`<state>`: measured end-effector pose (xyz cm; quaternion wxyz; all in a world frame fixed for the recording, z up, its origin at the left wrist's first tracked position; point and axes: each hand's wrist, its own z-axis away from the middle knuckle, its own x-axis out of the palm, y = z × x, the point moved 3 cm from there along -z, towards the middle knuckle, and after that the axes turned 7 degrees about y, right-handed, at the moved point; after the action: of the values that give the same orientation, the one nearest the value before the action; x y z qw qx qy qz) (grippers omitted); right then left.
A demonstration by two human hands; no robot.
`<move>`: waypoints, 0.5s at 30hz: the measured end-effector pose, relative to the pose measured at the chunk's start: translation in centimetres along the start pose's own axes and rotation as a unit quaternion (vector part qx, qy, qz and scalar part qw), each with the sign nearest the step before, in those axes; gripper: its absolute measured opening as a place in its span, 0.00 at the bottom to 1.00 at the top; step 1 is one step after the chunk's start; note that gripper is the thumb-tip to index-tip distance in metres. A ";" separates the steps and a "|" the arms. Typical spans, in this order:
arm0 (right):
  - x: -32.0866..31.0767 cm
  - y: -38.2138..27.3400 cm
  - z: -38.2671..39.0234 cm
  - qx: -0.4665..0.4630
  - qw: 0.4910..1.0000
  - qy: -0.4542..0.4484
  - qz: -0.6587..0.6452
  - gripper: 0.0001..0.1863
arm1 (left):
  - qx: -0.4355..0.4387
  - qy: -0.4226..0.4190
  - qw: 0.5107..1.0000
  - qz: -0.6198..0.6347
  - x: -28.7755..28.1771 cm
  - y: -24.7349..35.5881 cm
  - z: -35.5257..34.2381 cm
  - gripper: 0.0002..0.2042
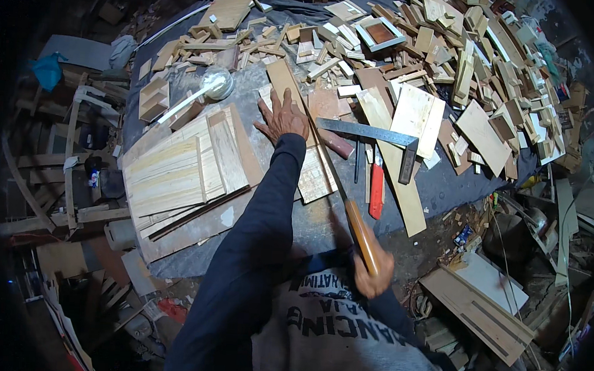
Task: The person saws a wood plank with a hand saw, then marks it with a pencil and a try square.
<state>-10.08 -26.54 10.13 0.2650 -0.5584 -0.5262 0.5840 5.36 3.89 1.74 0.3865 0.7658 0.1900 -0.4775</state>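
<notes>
Left hand (286, 121): palm down, fingers spread wide, pressing on a narrow tan board (279, 75) and gripping nothing.
Right hand (374, 275): wrapped round the wooden handle of a handsaw (359, 229), close in front of my shirt (343, 347).
Tan board: mid-bench, running away from me, its far end showing past my fingertips; a paler board (316, 181) lies nearer me, beside the blade.
Saw blade: slanting away from me along the tan board's right side; I can't tell whether its teeth are in the wood.
Set out: a metal try square (367, 131) and a red-handled tool (376, 189) lie to the right of the blade, with neither of my hands on them.
Done so far: flat pieces are stacked (171, 173) on the left of the workbench (308, 224), and one open-topped wooden box (154, 100) stands behind them; whether these belong to this job, I can't tell.
Left to do: I'd judge the sawing to be at an early or middle point, since the board under my palm looks whole and I see no finished cut across it.
Beyond: a heap of offcuts (422, 42) covers the far side.
</notes>
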 end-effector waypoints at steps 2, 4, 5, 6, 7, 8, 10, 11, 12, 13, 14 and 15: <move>-1.0 -0.4 1.2 0.024 1.000 0.006 -0.016 0.30 | 0.000 0.002 1.000 -0.004 -0.2 0.1 -0.2 0.22; -0.1 0.0 -0.4 0.034 0.999 0.017 -0.022 0.30 | 0.004 -0.001 1.000 -0.008 0.0 0.3 -0.1 0.22; 1.4 0.6 -2.5 0.050 0.998 0.006 -0.032 0.30 | 0.007 -0.006 1.000 -0.009 0.0 0.4 0.0 0.22; 2.7 1.0 -4.6 0.065 0.997 -0.004 -0.042 0.30 | 0.011 -0.010 1.000 -0.009 0.1 0.6 0.0 0.22; 3.7 1.6 -6.1 0.066 0.997 -0.002 -0.041 0.30 | 0.012 -0.012 1.000 -0.008 0.3 0.7 0.1 0.22; 4.6 2.2 -7.4 0.063 0.998 0.000 -0.003 0.30 | 0.013 -0.012 1.000 -0.006 0.4 1.0 0.2 0.22; 4.9 2.4 -7.1 0.055 0.998 -0.003 0.030 0.29 | 0.010 -0.005 1.000 -0.008 0.4 0.7 0.0 0.22; 3.8 2.0 -4.3 0.022 1.000 0.006 0.015 0.29 | 0.003 -0.010 1.000 -0.009 0.3 0.1 0.3 0.22; 2.6 1.6 -2.4 -0.018 1.000 0.018 -0.001 0.30 | -0.003 -0.008 1.000 -0.006 0.1 0.0 -0.1 0.22; 0.7 0.5 -0.8 -0.005 1.000 0.001 -0.010 0.30 | -0.008 -0.005 1.000 -0.008 0.0 -0.2 -0.1 0.22; -0.4 -0.1 0.4 0.005 1.000 0.004 -0.017 0.30 | -0.003 0.001 1.000 -0.011 -0.2 -0.4 -0.2 0.22; -0.5 0.0 0.1 0.005 1.000 0.005 -0.016 0.30 | 0.008 0.004 1.000 -0.010 -0.1 -0.1 -0.2 0.22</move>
<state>-10.11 -26.98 10.29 0.2796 -0.5514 -0.5306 0.5799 5.39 4.11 1.82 0.3747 0.7688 0.1950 -0.4801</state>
